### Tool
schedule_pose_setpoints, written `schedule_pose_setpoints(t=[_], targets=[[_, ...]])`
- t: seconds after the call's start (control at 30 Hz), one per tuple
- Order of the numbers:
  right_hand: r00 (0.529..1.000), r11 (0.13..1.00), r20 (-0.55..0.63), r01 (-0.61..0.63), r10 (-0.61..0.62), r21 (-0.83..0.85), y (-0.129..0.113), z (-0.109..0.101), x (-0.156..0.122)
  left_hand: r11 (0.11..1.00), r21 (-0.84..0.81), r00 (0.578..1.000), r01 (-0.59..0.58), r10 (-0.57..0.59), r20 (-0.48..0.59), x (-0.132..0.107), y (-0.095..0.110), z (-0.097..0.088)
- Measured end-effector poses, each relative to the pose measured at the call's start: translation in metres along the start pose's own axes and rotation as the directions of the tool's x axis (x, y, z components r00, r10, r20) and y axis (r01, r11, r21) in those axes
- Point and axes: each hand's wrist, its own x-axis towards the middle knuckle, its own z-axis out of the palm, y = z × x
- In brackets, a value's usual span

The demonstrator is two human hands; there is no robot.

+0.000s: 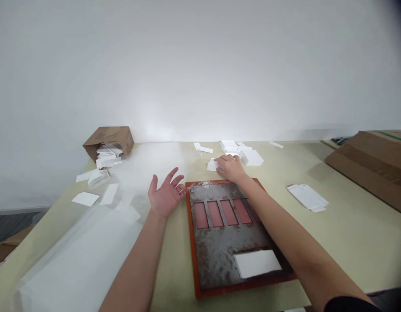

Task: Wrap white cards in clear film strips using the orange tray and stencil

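My left hand [166, 193] hangs open above the cream table [359, 251], fingers spread, just left of an orange-framed rusty steel plate [216, 247] and touching nothing I can make out. The plate has four red rectangular windows [223, 213] in a row, and a white card [257, 263] lies on its near part. My right hand [231, 168] is palm down at the plate's far edge. Its fingertips rest on a small white card [212, 165], with a loose pile of white cards [242, 151] just beyond. Whether it grips the card is hidden.
A brown cardboard box [108, 141] lies tipped at the back left, spilling white cards [108, 156]. More cards [86, 198] lie below it. A white sheet stack [307, 197] sits right, a large cardboard box [372, 164] at the right edge, and a translucent plastic sheet [80, 255] near left.
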Motion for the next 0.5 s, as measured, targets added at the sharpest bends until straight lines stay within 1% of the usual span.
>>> schedule_pose_setpoints(t=[0.2, 0.37, 0.43, 0.5], targets=[[1.0, 0.998, 0.006, -0.015, 0.014, 0.069, -0.003, -0.004, -0.003, 1.0, 0.015, 1.0, 0.003, -0.003, 0.008, 0.002, -0.001, -0.001], [0.999, 0.978, -0.002, -0.036, 0.038, 0.203, -0.008, -0.014, -0.003, 1.0, 0.024, 1.0, -0.003, 0.003, 0.0, 0.001, -0.001, 0.0], [0.999, 0.951, -0.018, -0.04, 0.048, 0.305, -0.014, -0.018, -0.003, 0.995, 0.086, 0.999, -0.047, 0.048, -0.009, 0.002, -0.003, 0.0], [0.999, 0.898, -0.027, -0.026, 0.042, 0.439, -0.026, -0.022, -0.003, 0.956, 0.244, 0.983, -0.162, 0.178, -0.045, 0.005, -0.007, 0.0]])
